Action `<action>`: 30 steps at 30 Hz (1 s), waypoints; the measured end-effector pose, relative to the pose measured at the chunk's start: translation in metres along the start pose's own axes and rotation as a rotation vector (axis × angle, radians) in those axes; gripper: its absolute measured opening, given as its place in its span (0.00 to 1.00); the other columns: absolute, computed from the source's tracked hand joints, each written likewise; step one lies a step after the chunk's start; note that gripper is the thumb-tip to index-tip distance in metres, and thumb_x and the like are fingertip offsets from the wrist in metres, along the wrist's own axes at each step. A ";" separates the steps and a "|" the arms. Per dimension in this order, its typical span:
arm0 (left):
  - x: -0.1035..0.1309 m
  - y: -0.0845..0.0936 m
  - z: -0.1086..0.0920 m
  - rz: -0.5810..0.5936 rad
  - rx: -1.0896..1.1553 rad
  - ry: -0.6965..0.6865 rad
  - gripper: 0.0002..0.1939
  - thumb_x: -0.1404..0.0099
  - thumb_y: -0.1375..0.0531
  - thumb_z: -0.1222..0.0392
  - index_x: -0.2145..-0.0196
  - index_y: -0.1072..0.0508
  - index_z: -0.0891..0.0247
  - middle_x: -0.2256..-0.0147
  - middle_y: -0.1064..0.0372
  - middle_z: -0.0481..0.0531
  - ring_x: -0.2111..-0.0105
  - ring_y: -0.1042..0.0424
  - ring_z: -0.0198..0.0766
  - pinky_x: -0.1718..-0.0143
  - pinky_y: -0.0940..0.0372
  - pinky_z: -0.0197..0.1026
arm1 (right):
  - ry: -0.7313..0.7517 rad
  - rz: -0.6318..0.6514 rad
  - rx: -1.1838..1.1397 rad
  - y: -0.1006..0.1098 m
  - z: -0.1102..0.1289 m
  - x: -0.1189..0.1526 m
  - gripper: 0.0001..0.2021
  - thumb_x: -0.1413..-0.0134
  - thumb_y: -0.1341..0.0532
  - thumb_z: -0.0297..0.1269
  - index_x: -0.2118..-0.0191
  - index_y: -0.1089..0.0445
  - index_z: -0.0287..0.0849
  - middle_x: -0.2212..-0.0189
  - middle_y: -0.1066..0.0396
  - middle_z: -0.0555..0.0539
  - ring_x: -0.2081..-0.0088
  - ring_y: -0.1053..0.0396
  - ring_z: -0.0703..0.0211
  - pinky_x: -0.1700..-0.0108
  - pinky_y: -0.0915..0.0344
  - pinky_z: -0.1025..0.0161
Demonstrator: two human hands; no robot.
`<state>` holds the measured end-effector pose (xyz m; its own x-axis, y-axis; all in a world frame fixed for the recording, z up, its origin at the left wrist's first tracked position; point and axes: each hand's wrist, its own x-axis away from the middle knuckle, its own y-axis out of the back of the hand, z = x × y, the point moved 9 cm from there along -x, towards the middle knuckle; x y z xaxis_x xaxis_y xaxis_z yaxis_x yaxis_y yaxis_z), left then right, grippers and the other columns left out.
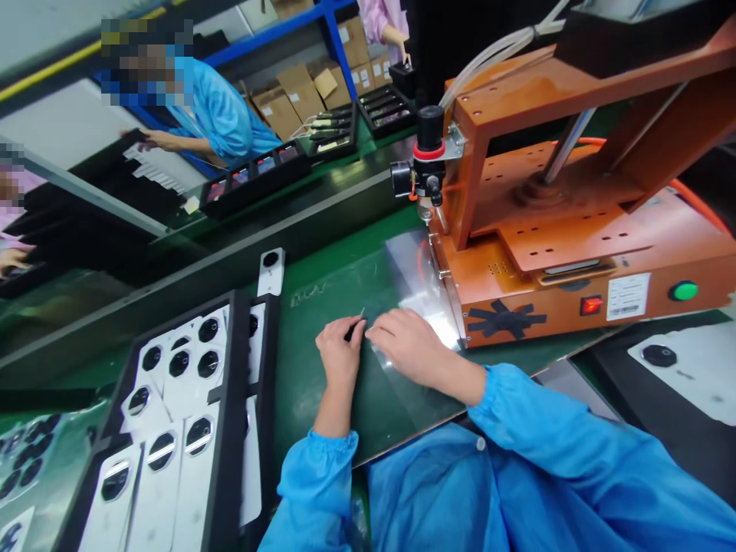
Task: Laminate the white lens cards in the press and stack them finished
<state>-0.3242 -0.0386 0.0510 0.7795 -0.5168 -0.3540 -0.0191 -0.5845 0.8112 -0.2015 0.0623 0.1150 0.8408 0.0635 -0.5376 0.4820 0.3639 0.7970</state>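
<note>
My left hand (338, 349) is closed in a pinch over the green bench mat (304, 383). Between its thumb and fingers shows a small dark piece (349, 332), too small to name, with a thin pale tip above it. Just to the right, my right hand (411, 345) is also pinched, its fingertips close to the left thumb. A tiny pale edge shows at those fingertips; what it belongs to is hidden. Beneath the right hand lies a clear plastic sheet (402, 383).
An orange press machine (477, 291) stands at the right, with a regulator (430, 149) on its side. At left, a black tray (221, 437) holds several white phone back covers (192, 475). Another cover (271, 272) lies behind it. A co-worker (221, 107) works across the bench.
</note>
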 end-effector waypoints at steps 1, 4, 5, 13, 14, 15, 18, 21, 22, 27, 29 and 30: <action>0.002 0.001 -0.003 0.002 -0.004 -0.017 0.14 0.28 0.43 0.52 0.59 0.19 0.61 0.59 0.20 0.56 0.55 0.24 0.45 0.47 0.37 0.49 | -0.007 -0.008 0.033 -0.009 -0.006 -0.009 0.12 0.29 0.48 0.32 0.52 0.27 0.45 0.59 0.26 0.45 0.58 0.34 0.52 0.58 0.39 0.53; 0.005 0.003 -0.011 0.005 -0.008 -0.073 0.14 0.27 0.43 0.52 0.59 0.19 0.59 0.61 0.20 0.55 0.57 0.25 0.45 0.46 0.41 0.50 | -0.007 -0.006 0.069 -0.030 -0.022 -0.018 0.11 0.28 0.47 0.32 0.49 0.28 0.45 0.55 0.27 0.45 0.54 0.35 0.51 0.54 0.40 0.52; 0.006 0.003 -0.013 0.006 -0.003 -0.091 0.14 0.27 0.43 0.51 0.59 0.19 0.58 0.61 0.20 0.54 0.56 0.25 0.45 0.46 0.42 0.51 | 0.001 0.002 0.073 -0.033 -0.025 -0.018 0.11 0.29 0.46 0.31 0.48 0.29 0.45 0.56 0.27 0.45 0.54 0.35 0.51 0.53 0.40 0.52; 0.009 0.009 -0.021 -0.017 0.122 -0.131 0.12 0.29 0.40 0.50 0.59 0.18 0.55 0.62 0.20 0.54 0.56 0.25 0.46 0.42 0.47 0.55 | 0.042 -0.026 0.151 -0.025 -0.022 -0.013 0.11 0.28 0.47 0.32 0.51 0.27 0.42 0.59 0.28 0.43 0.56 0.36 0.51 0.55 0.43 0.53; 0.009 0.009 -0.020 -0.018 0.144 -0.119 0.12 0.29 0.39 0.49 0.59 0.18 0.55 0.62 0.20 0.54 0.56 0.25 0.46 0.41 0.47 0.55 | 0.043 -0.031 0.151 -0.023 -0.022 -0.013 0.11 0.28 0.47 0.33 0.53 0.26 0.42 0.59 0.28 0.43 0.57 0.37 0.52 0.56 0.43 0.53; 0.010 0.009 -0.018 -0.017 0.169 -0.105 0.12 0.30 0.39 0.49 0.59 0.17 0.54 0.62 0.20 0.54 0.56 0.25 0.46 0.42 0.45 0.55 | 0.046 -0.034 0.151 -0.022 -0.022 -0.013 0.11 0.28 0.46 0.32 0.55 0.26 0.42 0.59 0.27 0.43 0.58 0.37 0.52 0.56 0.44 0.53; 0.011 0.007 -0.013 -0.001 0.273 -0.047 0.13 0.30 0.39 0.48 0.57 0.18 0.55 0.62 0.19 0.53 0.59 0.24 0.43 0.48 0.36 0.49 | 0.050 -0.035 0.153 -0.022 -0.022 -0.013 0.11 0.29 0.46 0.30 0.58 0.26 0.41 0.62 0.27 0.44 0.60 0.37 0.53 0.57 0.45 0.54; 0.010 0.004 -0.008 -0.002 0.377 0.036 0.15 0.29 0.41 0.47 0.57 0.19 0.57 0.60 0.19 0.53 0.61 0.22 0.40 0.55 0.30 0.43 | 0.054 -0.039 0.168 -0.024 -0.022 -0.012 0.11 0.29 0.46 0.31 0.60 0.27 0.40 0.63 0.27 0.44 0.61 0.37 0.54 0.59 0.45 0.54; 0.010 0.004 -0.006 -0.016 0.401 0.070 0.16 0.29 0.41 0.46 0.58 0.19 0.59 0.61 0.19 0.53 0.62 0.22 0.39 0.57 0.29 0.41 | 0.058 -0.042 0.170 -0.024 -0.021 -0.012 0.10 0.29 0.45 0.32 0.61 0.27 0.41 0.61 0.27 0.44 0.60 0.37 0.53 0.59 0.45 0.54; 0.049 0.022 0.015 -0.200 0.396 0.264 0.21 0.24 0.53 0.45 0.52 0.29 0.62 0.68 0.24 0.51 0.75 0.26 0.34 0.72 0.32 0.35 | 0.059 -0.132 -0.034 -0.003 -0.008 -0.004 0.06 0.34 0.42 0.29 0.61 0.27 0.41 0.59 0.28 0.43 0.58 0.36 0.53 0.56 0.39 0.55; 0.097 0.042 0.033 -0.293 0.303 0.334 0.20 0.23 0.56 0.47 0.49 0.33 0.62 0.71 0.27 0.49 0.76 0.28 0.33 0.70 0.31 0.37 | 0.023 -0.229 -0.221 0.020 -0.006 0.007 0.04 0.37 0.39 0.28 0.60 0.27 0.42 0.59 0.29 0.44 0.58 0.34 0.54 0.54 0.36 0.55; 0.127 0.054 0.043 -0.321 0.240 0.364 0.19 0.24 0.56 0.48 0.50 0.32 0.61 0.72 0.29 0.48 0.76 0.28 0.34 0.68 0.30 0.38 | -0.005 -0.271 -0.302 0.030 -0.007 0.015 0.05 0.39 0.38 0.27 0.59 0.28 0.42 0.60 0.29 0.44 0.57 0.33 0.55 0.54 0.35 0.55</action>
<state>-0.2534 -0.1625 0.0300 0.9353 -0.0633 -0.3481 0.1468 -0.8256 0.5447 -0.1762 0.0808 0.1295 0.6948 -0.0763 -0.7152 0.5927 0.6240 0.5093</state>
